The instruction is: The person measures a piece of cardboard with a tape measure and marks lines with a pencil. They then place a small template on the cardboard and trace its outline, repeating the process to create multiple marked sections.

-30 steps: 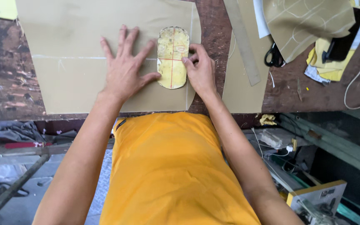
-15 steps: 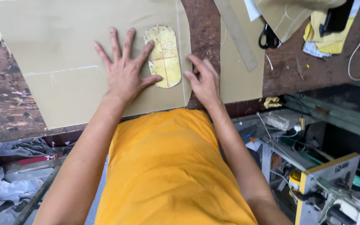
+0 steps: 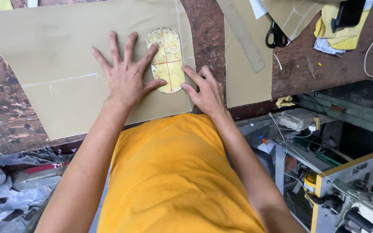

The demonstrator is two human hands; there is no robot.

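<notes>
Fingers [image 3: 121,51] of left hand [image 3: 126,80] splayed beside template [image 3: 167,60]

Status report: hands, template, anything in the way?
Left hand flat, pinning yellow template. Right hand fingertips at its lower edge. Tan sheet underneath. Scissors well clear.

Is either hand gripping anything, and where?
Nothing is gripped. Left hand presses the yellow oval template flat at its left edge; right hand touches its lower right edge.
</notes>
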